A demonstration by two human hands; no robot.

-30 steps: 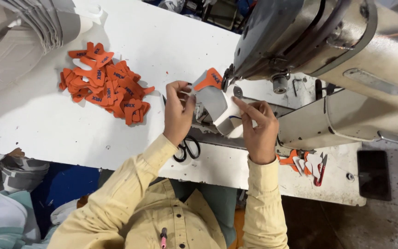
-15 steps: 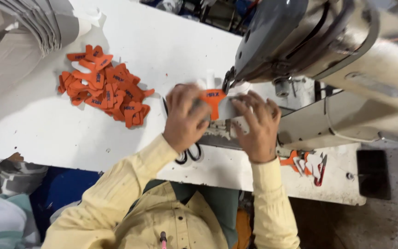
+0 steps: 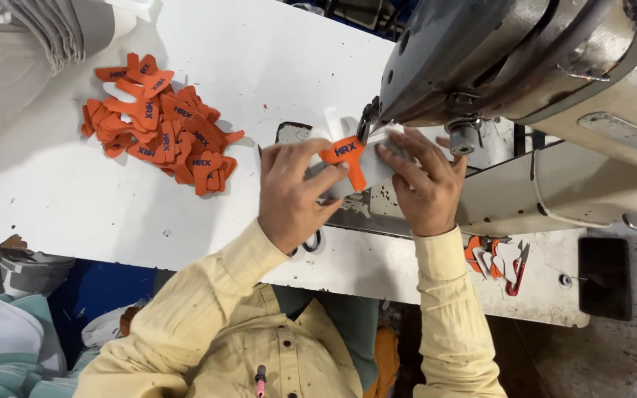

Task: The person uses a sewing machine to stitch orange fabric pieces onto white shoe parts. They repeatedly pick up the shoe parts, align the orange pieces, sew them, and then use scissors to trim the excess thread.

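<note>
- Centre of frame: left hand (image 3: 294, 193) lies flat, palm down, fingers spread and extended, fingertips pressing on an orange T-shaped tab (image 3: 348, 157) and the pale grey fabric piece (image 3: 377, 168) under it; nothing gripped, just pinned down
- Right hand (image 3: 423, 180) just right of the tab, also flat and open, fingers spread on the same grey fabric, pressing it to the machine bed; not closed around anything
- Orange tab sits between the two hands, its wide end right at the foot of the sewing machine head (image 3: 481, 66), which fills the upper right of frame
- Scissors (image 3: 312, 241) partly hidden below the left wrist, only a loop handle showing
- Upper left: loose pile of orange tabs (image 3: 162, 125) on the white table (image 3: 53, 191), well apart from the hands
- Top left corner: stack of grey fabric pieces (image 3: 46, 37)
- Lower right of the hands: a few more orange and white pieces (image 3: 489, 256) and a small red-handled tool (image 3: 517, 269) near the table edge
- Both sleeves (image 3: 208, 295) pale yellow
</note>
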